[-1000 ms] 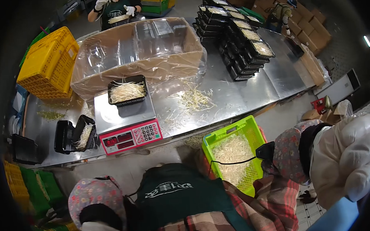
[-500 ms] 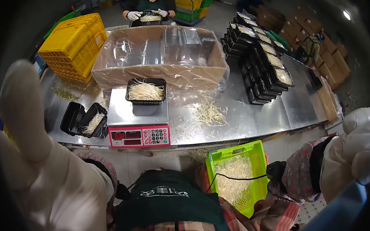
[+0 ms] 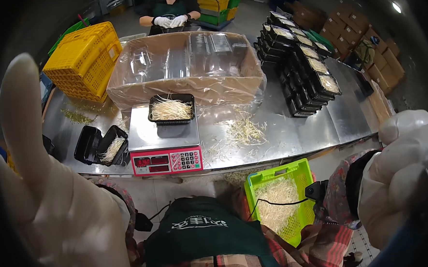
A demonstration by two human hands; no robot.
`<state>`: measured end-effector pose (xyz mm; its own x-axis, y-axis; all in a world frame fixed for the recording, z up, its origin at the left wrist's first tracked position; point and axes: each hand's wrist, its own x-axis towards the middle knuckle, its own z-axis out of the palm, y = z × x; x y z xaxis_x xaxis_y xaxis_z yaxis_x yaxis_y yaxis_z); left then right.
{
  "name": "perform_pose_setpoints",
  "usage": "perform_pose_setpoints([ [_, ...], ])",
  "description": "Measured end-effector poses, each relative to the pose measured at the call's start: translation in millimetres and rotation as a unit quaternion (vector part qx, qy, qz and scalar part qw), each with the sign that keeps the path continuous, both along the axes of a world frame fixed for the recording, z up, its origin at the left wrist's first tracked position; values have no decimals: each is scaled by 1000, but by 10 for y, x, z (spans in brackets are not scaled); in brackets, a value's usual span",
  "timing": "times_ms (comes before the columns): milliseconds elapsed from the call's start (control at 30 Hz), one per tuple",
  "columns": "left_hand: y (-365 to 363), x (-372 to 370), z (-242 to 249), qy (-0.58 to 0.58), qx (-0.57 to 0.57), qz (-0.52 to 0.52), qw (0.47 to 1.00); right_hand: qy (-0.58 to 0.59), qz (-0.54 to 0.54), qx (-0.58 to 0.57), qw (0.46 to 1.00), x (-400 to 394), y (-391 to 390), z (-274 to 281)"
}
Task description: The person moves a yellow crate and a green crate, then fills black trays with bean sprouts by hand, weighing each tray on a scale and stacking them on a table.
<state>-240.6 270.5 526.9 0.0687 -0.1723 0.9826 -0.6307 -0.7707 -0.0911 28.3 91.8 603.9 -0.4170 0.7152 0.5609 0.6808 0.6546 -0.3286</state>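
My left hand (image 3: 64, 189), in a white glove, is raised close to the camera at the left. One digit stretches upward; the other fingers are partly cut off by the dark edge. My right hand (image 3: 395, 177), also gloved, is raised at the right with fingers curled in; whatever they may hold is hidden. Neither hand touches the table. Between them, a black tray of bean sprouts (image 3: 172, 109) rests on the scale (image 3: 165, 141). Left of the scale lie a black tray (image 3: 87, 143) and another tray with a few sprouts (image 3: 113, 146).
Behind the scale stands a plastic-lined carton (image 3: 187, 90) of clear lids. Filled trays (image 3: 312, 75) are stacked at right, yellow crates (image 3: 82, 63) at left. Loose sprouts (image 3: 247, 131) lie on the metal table. Below is a green crate (image 3: 302, 191) of sprouts. A co-worker (image 3: 170, 12) sits opposite.
Both my hands stay raised; the right has shifted slightly inward and down. The view has moved a little. The co-worker's hands have come together, and the tray they held no longer shows.
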Motion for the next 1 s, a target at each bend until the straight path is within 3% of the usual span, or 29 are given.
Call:
perform_pose_setpoints([
  [267,2,-181,53,-2,5,42,999,-14,1,-46,999,-81,-111,120],
  [500,67,-372,55,-3,22,89,996,-50,-44,-259,963,-263,-521,599],
  [667,65,-438,115,10,36,122,992,-33,14,-46,998,-199,38,104],
  [1000,151,-522,101,15,39,151,988,-13,21,80,996,-195,447,-165],
])
